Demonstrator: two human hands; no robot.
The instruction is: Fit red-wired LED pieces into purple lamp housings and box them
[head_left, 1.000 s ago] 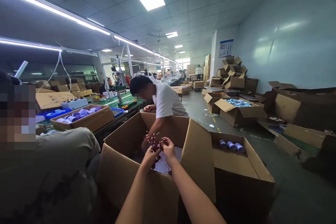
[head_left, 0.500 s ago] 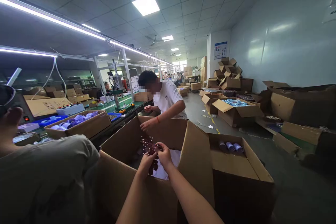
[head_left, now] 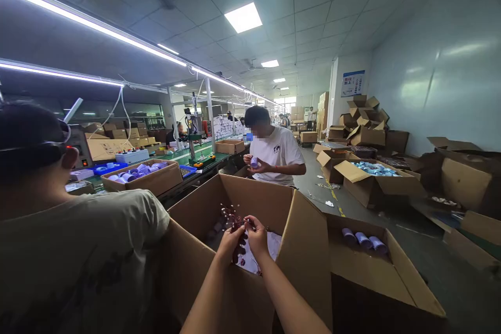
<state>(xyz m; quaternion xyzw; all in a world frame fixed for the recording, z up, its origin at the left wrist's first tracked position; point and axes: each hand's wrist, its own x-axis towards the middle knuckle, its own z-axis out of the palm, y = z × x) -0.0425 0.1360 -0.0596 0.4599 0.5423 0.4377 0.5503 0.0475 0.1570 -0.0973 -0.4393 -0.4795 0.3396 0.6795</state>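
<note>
Over a large open cardboard box (head_left: 254,193), my left hand (head_left: 229,245) is closed round a bundle of dark red wired pieces (head_left: 231,217) with small pale tips. Some dark round parts of the bundle hang below the fingers. My right hand (head_left: 257,236) pinches part of the same bundle, close beside my left. Beneath both hands, white material (head_left: 274,242) lies inside the box, with a few red bits on it.
Across the box, a person in a white shirt (head_left: 276,148) holds a purple cup (head_left: 254,162). Another person's shoulder (head_left: 129,214) is close at left. At right, a carton (head_left: 410,271) holds purple cups (head_left: 364,240). A box of purple parts (head_left: 144,182) stands on the left bench.
The view has swung left. The person opposite has drawn their hands back from the box and now holds a purple cup. My hands still hold the bundle.
</note>
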